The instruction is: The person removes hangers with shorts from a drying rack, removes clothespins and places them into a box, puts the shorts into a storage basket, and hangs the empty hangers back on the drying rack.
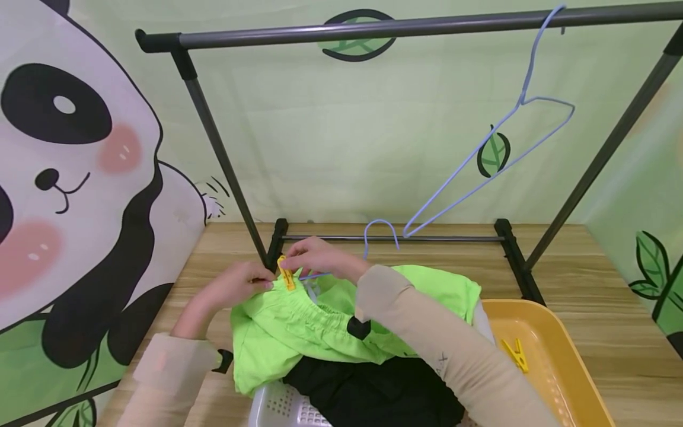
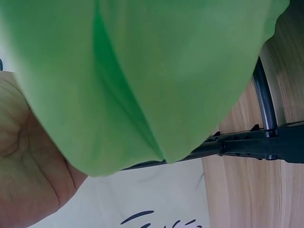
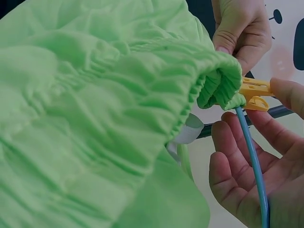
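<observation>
Bright green shorts (image 1: pixel 299 326) with a gathered elastic waistband are bunched up in front of me. My left hand (image 1: pixel 246 283) pinches the waistband's left end. Right beside it, a yellow clothespin (image 1: pixel 286 274) sits on the waistband edge, and my right hand (image 1: pixel 322 260) pinches its handles between thumb and index finger. In the right wrist view the clothespin (image 3: pixel 255 92) bites the folded cloth beside a blue hanger's wire (image 3: pixel 254 161); its hook (image 1: pixel 380 222) rises behind the shorts. Green cloth (image 2: pixel 142 85) hides my left fingers in the left wrist view.
A second blue hanger (image 1: pixel 464 172) hangs from the dark rack bar (image 1: pixel 427 26). Black cloth (image 1: pixel 373 391) lies in a white perforated basket (image 1: pixel 274 409) below the shorts. To the right, an orange tray (image 1: pixel 565 350) holds another yellow clothespin (image 1: pixel 515 356).
</observation>
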